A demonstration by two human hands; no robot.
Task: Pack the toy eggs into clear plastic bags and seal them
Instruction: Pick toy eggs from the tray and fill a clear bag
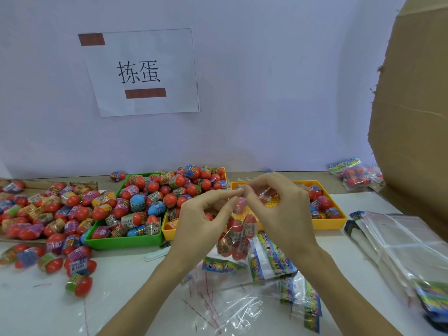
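Observation:
A clear plastic bag (236, 235) with several red toy eggs inside hangs above the table in the middle of the head view. My left hand (206, 214) and my right hand (276, 204) both pinch its top edge, fingertips meeting near the mouth of the bag. A green tray (126, 241) heaped with toy eggs stands to the left. Behind my hands, a yellow tray (327, 223) holds a few eggs. Loose toy eggs (48, 214) lie in a pile at the far left.
Printed header cards (269, 260) and peeled clear strips (218, 306) lie under my hands. A stack of empty clear bags (407, 246) sits at the right. A packed bag (358, 175) lies at the back right beside a cardboard box (417, 117). A wall with a paper sign stands behind the table.

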